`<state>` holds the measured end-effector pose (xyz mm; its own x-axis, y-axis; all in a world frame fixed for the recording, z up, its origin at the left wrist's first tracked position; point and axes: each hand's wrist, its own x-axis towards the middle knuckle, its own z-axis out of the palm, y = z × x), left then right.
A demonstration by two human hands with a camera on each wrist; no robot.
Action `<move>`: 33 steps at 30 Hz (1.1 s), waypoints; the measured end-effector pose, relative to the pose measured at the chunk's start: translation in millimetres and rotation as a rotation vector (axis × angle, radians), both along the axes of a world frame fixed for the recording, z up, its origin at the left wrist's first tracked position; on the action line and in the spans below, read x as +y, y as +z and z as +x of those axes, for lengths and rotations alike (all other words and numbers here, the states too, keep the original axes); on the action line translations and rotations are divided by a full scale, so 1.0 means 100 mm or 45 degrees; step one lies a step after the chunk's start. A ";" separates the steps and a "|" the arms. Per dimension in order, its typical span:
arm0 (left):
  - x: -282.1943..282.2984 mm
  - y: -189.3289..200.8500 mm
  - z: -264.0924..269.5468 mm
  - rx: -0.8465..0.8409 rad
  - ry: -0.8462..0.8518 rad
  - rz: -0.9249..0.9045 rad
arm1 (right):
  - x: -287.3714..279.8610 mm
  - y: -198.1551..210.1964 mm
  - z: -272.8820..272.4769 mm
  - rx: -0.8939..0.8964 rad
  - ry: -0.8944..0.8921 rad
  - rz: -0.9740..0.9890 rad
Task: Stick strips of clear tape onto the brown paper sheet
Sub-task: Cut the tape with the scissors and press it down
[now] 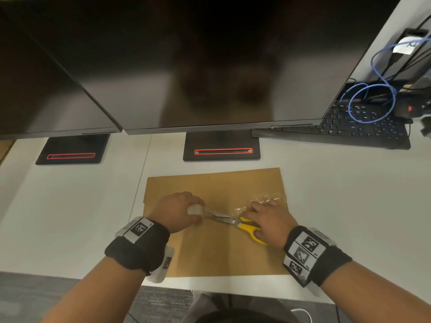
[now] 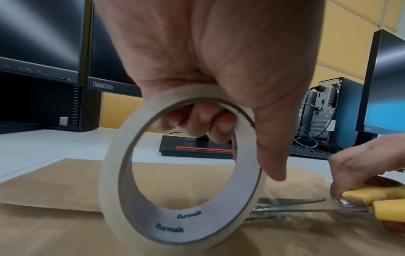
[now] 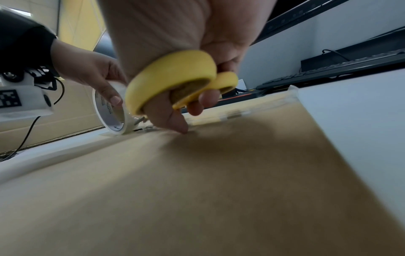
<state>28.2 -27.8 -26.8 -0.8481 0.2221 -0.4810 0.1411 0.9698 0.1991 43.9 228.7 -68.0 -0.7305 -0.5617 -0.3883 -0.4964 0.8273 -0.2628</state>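
A brown paper sheet (image 1: 217,252) lies flat on the white desk. My left hand (image 1: 173,212) grips a roll of clear tape (image 1: 195,209) (image 2: 122,173) upright on the sheet, fingers curled through its core. My right hand (image 1: 268,220) holds yellow-handled scissors (image 1: 247,226) (image 3: 171,78), thumb and fingers through the loops. The steel blades (image 2: 289,205) point left toward the roll and stand slightly apart around a stretch of tape pulled from it. Crinkled clear tape (image 1: 265,200) is stuck on the sheet just beyond my right hand.
Two dark monitors hang over the desk, their stand bases (image 1: 221,148) (image 1: 71,151) behind the sheet. A black keyboard (image 1: 349,129) and blue cable (image 1: 373,99) sit at the back right. The desk's front edge (image 1: 233,287) runs close below the sheet.
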 end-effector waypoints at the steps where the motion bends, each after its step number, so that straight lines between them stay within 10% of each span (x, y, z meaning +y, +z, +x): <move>1: 0.00 0.00 0.00 -0.005 -0.005 -0.002 | 0.00 0.00 -0.01 0.000 0.007 0.010; 33: -0.25 -0.11 0.14 0.286 0.223 0.204 | 0.00 -0.01 -0.31 -0.090 -0.456 -0.154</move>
